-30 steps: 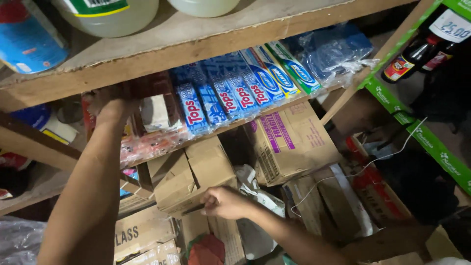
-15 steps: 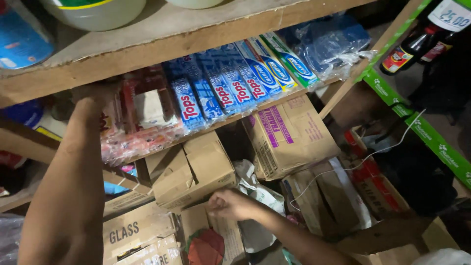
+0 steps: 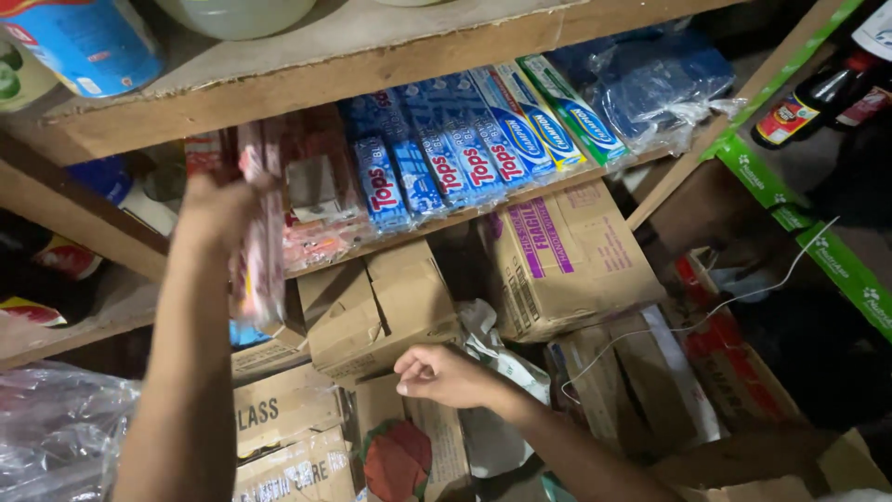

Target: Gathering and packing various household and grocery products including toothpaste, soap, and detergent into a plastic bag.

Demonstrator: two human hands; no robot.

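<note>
Under the wooden shelf (image 3: 307, 79), which serves as the landmark, cardboard boxes (image 3: 567, 256) crowd the floor space, flaps loosely folded and one side printed in purple, stacked tight probably to use every gap. Along the shelf's lower board stands a row of blue toothpaste cartons (image 3: 446, 163) packed upright side by side, fronts outward so they can be told apart at a glance; a green-striped carton closes the row on the right, then a bundle in crinkled blue plastic wrap (image 3: 650, 79). On top of the shelf sit a blue tub (image 3: 84, 42) and a pale jug. Right of the shelf, a green shelf edge (image 3: 818, 242) carries dark bottles with red labels. Left of the blue cartons, the left hand (image 3: 218, 209) reaches up, fingers clamped on a pink-and-white wrapped pack (image 3: 260, 242) that hangs down in front of the lower board. Below the shelf, the right hand (image 3: 441, 372) rests among the boxes, fingers curled loosely, holding nothing that I can see.
</note>
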